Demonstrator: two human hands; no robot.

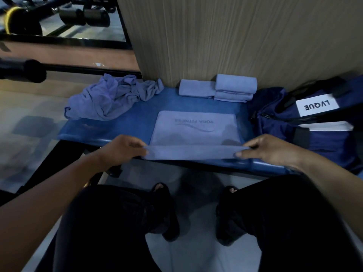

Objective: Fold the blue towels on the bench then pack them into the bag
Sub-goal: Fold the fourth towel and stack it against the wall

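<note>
So I've got a blue towel (193, 130) spread flat in the middle of the blue padded tabletop (143, 114), its printed "YOGA FITNESS" logo reading upside down from where I sit. My left hand (122, 149) pinches the near left corner, thumb on top and fingers curled under the cloth, and my right hand (263, 148) pinches the near right corner the same way, so the near edge is lifted into a taut strip just above the tabletop's near rim. Far left on the tabletop there's a crumpled heap of unfolded towels (112, 97), partly hanging over the left end. At the far edge, against the wood-grain wall panel (235, 36), sits one folded towel (196, 89), with a small stack of folded towels (234, 88) touching it on the right. The navy duffel bag (306, 122) rests on the right end, white "LVQUE" label facing up; can't tell if it's unzipped. My knees and sandals show below, and gym equipment (59, 16) is far left.
</note>
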